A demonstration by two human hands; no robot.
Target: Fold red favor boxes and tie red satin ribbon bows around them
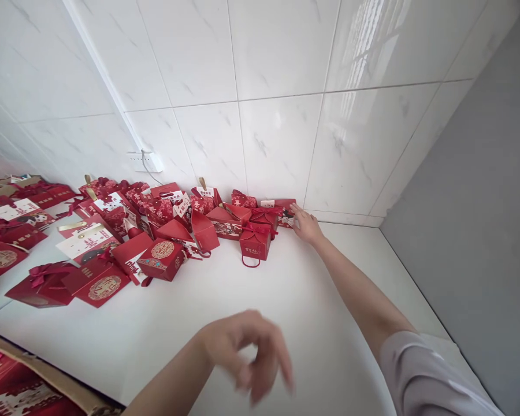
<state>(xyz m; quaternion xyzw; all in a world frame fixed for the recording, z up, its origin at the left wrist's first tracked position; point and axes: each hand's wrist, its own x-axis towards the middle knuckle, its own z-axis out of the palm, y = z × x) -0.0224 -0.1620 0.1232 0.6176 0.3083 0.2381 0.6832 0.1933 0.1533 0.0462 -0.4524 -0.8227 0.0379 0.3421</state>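
Dozens of red boxes (164,231) lie heaped along the table's (286,300) far edge, against the wall (277,133). With the heap so far back, the right hand (305,226) reaches at full stretch and rests flat on the end box (285,212), fingers apart, seemingly not clasping it. The left hand (247,346) hangs blurred near the front edge, grip loose and empty.

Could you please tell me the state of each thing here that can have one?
right hand: open, fingertips on the rightmost red box
left hand: empty, fingers loosely curled, blurred
red box with handle: closed, upright
wall socket: cable plugged in
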